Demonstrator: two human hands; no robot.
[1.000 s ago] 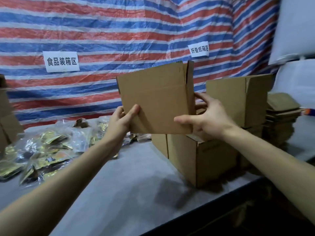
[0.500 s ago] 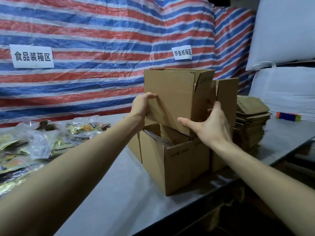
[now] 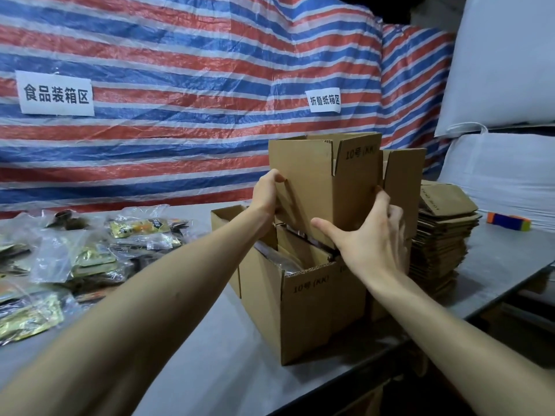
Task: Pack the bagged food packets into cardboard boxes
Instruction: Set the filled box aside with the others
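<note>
A small open cardboard box [image 3: 312,178] with its top flaps up is held between both hands, resting on top of another open box [image 3: 303,313] that has dark packets inside. My left hand [image 3: 265,190] grips the upper box's left edge. My right hand [image 3: 371,235] grips its right lower corner, thumb across the front and fingers round the side. A pile of bagged food packets [image 3: 60,259] lies on the grey table [image 3: 204,355] at the left.
Another upright box [image 3: 404,175] stands behind the held one. A stack of flat folded cartons [image 3: 441,235] is to the right, and a small multicoloured block [image 3: 509,222] beyond it. A striped tarp with two paper signs hangs behind. The table edge runs along the lower right.
The box was held up in the air in front of me; it has come down and to the right onto the lower box. Both hands stayed on it.
</note>
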